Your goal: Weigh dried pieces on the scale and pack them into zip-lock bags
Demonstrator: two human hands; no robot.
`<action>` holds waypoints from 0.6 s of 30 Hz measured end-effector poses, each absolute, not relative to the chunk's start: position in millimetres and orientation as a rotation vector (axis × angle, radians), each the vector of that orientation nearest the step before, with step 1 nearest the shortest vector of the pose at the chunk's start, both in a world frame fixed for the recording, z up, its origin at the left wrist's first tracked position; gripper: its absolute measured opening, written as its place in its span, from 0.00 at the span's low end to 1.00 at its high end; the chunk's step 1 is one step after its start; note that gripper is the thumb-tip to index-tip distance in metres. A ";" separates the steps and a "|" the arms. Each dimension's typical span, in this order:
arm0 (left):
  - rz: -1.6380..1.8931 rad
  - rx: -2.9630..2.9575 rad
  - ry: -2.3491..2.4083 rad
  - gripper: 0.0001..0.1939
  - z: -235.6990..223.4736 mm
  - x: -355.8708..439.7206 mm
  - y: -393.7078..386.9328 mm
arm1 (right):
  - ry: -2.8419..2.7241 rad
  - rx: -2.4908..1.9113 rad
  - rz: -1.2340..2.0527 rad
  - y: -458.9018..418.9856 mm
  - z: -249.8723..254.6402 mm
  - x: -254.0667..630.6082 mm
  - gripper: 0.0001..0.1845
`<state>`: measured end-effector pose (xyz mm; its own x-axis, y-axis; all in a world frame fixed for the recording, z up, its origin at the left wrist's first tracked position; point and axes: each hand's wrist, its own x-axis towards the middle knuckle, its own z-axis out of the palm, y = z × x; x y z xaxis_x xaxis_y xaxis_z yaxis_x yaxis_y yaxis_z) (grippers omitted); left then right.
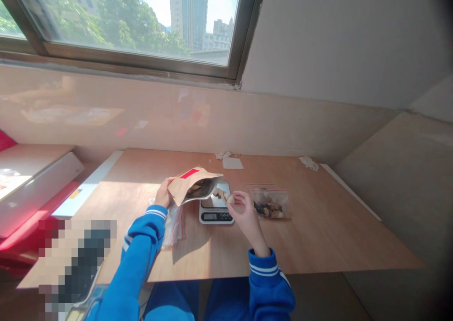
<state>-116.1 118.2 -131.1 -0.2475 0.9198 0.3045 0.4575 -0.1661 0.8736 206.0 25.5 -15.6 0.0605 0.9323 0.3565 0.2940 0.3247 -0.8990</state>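
Observation:
My left hand (164,192) grips a brown kraft paper pouch (182,186) with a red label. The pouch is tilted to the right, its silvery mouth gaping, and dried pieces show inside. Under and behind its mouth is a white digital kitchen scale (216,216) with a metal top. Beige dried slices (221,194) lie over the scale's plate. My right hand (246,212) pinches a pale dried piece (230,200) between thumb and fingers, just above the scale's right edge. The scale's reading is too small to make out.
Right of the scale lies a clear zip bag (271,204) with dark and pale dried pieces. A stack of clear zip bags (173,226) lies below the pouch. A white card (232,163) and crumpled tissue (308,163) are near the wall. The wooden table's front edge (198,280) is at my lap.

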 end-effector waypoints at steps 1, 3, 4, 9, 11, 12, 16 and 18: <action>1.393 1.572 1.672 0.20 -131.5 -116.9 118.3 | -1.521 -1.220 0.691 30.9 -29.2 205.7 0.18; 1.384 1.564 1.676 0.20 -131.6 -118.0 118.4 | -1.635 -1.260 0.604 42.3 -52.1 202.0 0.14; 1.378 1.561 1.677 0.20 -131.4 -118.4 118.4 | -1.682 -1.266 0.555 47.9 -60.9 199.3 0.13; 1.336 1.583 1.698 0.19 -130.5 -119.7 118.6 | -1.809 -1.234 0.380 69.9 -79.7 190.4 0.12; 1.334 1.587 1.698 0.19 -130.7 -120.1 118.9 | -1.843 -1.228 0.326 72.2 -76.2 189.5 0.12; 1.333 1.589 1.695 0.19 -130.9 -120.1 119.0 | -1.848 -1.228 0.298 71.0 -71.6 188.9 0.12; 1.344 1.574 1.679 0.19 -130.8 -117.9 118.9 | -1.752 -1.153 0.225 50.5 -33.3 181.2 0.13; 1.372 1.538 1.668 0.18 -129.6 -115.6 118.2 | -1.701 -1.041 0.245 36.1 -6.7 173.1 0.11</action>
